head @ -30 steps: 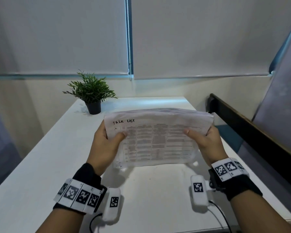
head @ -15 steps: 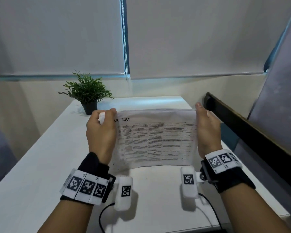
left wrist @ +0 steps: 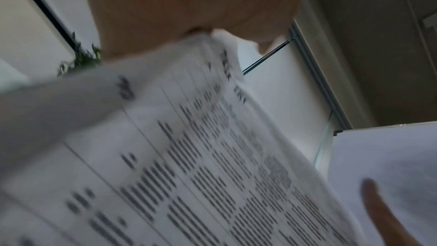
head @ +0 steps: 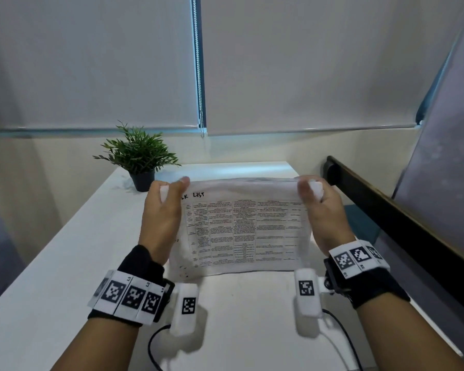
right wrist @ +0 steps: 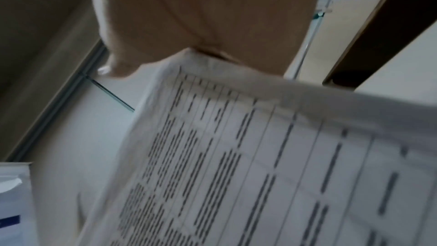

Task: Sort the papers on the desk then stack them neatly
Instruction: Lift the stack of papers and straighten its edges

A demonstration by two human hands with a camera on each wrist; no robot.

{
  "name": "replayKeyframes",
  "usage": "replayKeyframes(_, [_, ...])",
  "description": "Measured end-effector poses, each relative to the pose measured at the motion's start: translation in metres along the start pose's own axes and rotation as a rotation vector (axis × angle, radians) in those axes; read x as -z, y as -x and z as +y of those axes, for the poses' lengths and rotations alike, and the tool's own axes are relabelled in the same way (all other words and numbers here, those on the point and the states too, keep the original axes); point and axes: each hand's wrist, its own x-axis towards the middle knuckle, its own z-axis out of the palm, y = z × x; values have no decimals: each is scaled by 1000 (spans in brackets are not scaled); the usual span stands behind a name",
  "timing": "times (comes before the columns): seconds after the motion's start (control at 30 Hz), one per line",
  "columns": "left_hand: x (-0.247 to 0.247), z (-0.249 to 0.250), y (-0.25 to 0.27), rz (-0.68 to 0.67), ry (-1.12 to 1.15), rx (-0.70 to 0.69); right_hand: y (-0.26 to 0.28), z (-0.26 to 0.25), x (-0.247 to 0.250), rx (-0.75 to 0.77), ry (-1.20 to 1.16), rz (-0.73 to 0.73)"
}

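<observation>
A stack of white papers [head: 244, 226], its top sheet a printed table headed "TASK LIST", stands on its lower long edge on the white desk [head: 65, 263] and leans toward me. My left hand [head: 166, 199] grips the stack's upper left corner, thumb in front. At the upper right corner my right hand [head: 316, 199] grips it the same way. Both wrist views show the printed sheet up close, papers [left wrist: 189, 156] and papers [right wrist: 260, 156], blurred, with my palm above.
A small potted plant [head: 140, 156] stands at the desk's far left. A dark wooden partition [head: 399, 223] runs along the right edge. Window blinds [head: 279, 62] cover the wall behind the desk.
My hands shifted from the stack's side edges up to its top corners and now grip them. The stack stands more upright than a second ago.
</observation>
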Motion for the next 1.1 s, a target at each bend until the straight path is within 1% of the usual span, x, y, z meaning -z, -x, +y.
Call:
replayKeyframes(0.07, [7, 1, -1, -165, -9, 16, 0, -1, 6, -15, 14, -106])
replayKeyframes(0.1, [10, 0, -3, -198, -35, 26, -1, -2, 7, -27, 34, -125])
replayKeyframes(0.17, [13, -2, -7, -171, -153, 13, -4, -1, 9, -31, 89, -97])
replayKeyframes(0.27, [15, 6, -10, -138, -276, -68, -5, -6, 11, -79, 53, -54])
replayKeyframes(0.3, [15, 13, -10, -151, -295, -109, -4, -11, 12, -93, 86, -34])
replayKeyframes(0.33, [14, 23, -10, -161, -327, -170, -3, -18, 12, -83, 191, 14])
replayKeyframes(0.37, [11, 37, -10, -167, -377, -248, -1, -26, 9, -32, 341, 60])
replayKeyframes(0.4, [6, 52, -10, -170, -438, -330, 3, -38, 3, 58, 499, 73])
replayKeyframes(0.43, [0, 68, -10, -176, -507, -411, 6, -49, -6, 166, 656, 51])
replayKeyframes(0.47, [-8, 84, -8, -187, -571, -487, 9, -59, -17, 266, 784, -2])
replayKeyframes(0.5, [-17, 99, -6, -208, -627, -554, 10, -67, -27, 316, 848, -70])
replayKeyframes(0.53, [-25, 112, -4, -233, -683, -615, 10, -74, -36, 323, 840, -141])
replayKeyframes(0.6, [-38, 131, 3, -258, -778, -739, 4, -77, -46, 294, 688, -233])
replayKeyframes(0.63, [-41, 136, 6, -236, -818, -788, 1, -75, -47, 274, 606, -252])
replayKeyframes(0.67, [-39, 137, 7, -179, -867, -805, -1, -70, -46, 238, 523, -251])
replayKeyframes(0.7, [-34, 134, 5, -81, -920, -772, -1, -63, -42, 197, 450, -233])
replayKeyframes(0.73, [-24, 125, 1, 29, -946, -680, 0, -56, -38, 161, 382, -204])
replayKeyframes(0.77, [-11, 114, -4, 110, -909, -539, 1, -49, -34, 124, 301, -178])
replayKeyframes(0.8, [2, 100, -9, 149, -807, -383, 4, -42, -29, 92, 210, -160])
replayKeyframes(0.83, [13, 85, -11, 133, -648, -235, 7, -37, -25, 67, 120, -146])
replayKeyframes(0.87, [22, 69, -13, 60, -455, -118, 9, -32, -22, 48, 44, -130])
replayKeyframes(0.9, [27, 54, -15, -42, -267, -22, 12, -30, -21, 44, -14, -121])
replayKeyframes(0.93, [28, 43, -14, -136, -137, 51, 13, -28, -21, 52, -44, -120])
replayKeyframes(0.97, [25, 36, -10, -217, -67, 64, 14, -28, -23, 65, -44, -119])
replayKeyframes(1.0, [20, 32, -6, -240, -83, 30, 15, -29, -26, 84, -23, -116])
replayKeyframes(1.07, [7, 26, 1, -163, -157, -117, 17, -32, -33, 129, 17, -93])
replayKeyframes(1.1, [2, 26, 7, -113, -151, -184, 19, -34, -36, 154, 37, -77])
